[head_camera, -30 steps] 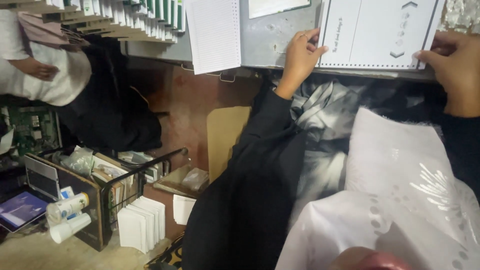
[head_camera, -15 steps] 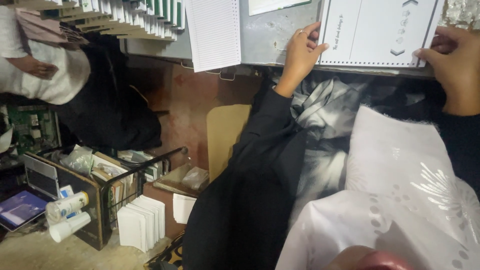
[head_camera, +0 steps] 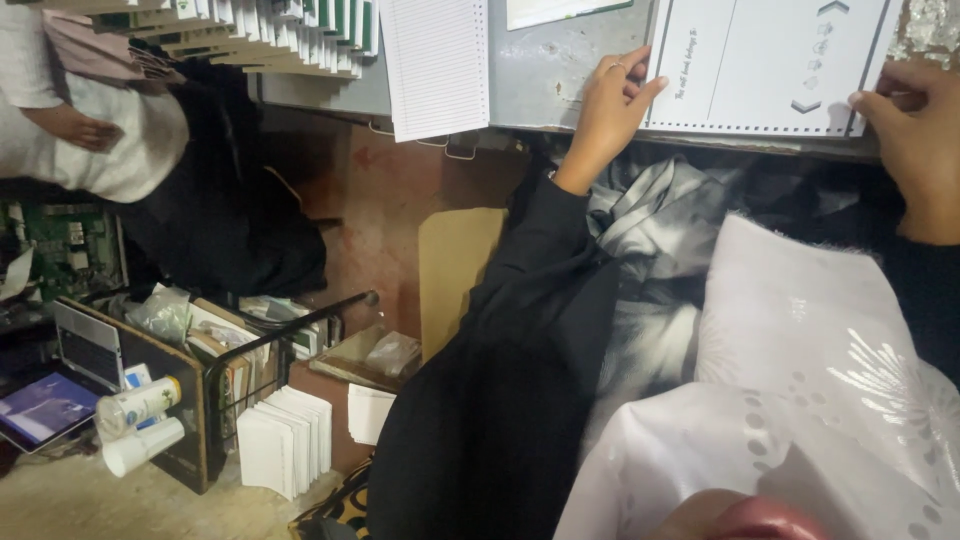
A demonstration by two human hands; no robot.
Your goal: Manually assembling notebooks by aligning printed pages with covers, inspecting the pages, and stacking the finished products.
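A white sheet (head_camera: pixel 770 65) with a row of punched holes along its edge lies on a grey metal tabletop (head_camera: pixel 545 70). My left hand (head_camera: pixel 610 110), in a black sleeve, pinches the sheet's left edge with thumb and fingers. Over at the sheet's right corner, my right hand (head_camera: pixel 915 140) is curled and holds it there. White embroidered cloth (head_camera: pixel 800 400) covers my lap below.
A lined punched pad (head_camera: pixel 437 65) lies left of the sheet, beside rows of stacked notebooks (head_camera: pixel 270 30). Another person in white and black (head_camera: pixel 90 130) is at the left. On the floor are a crate with bottles (head_camera: pixel 140 400), white paper stacks (head_camera: pixel 285 440) and cardboard (head_camera: pixel 455 270).
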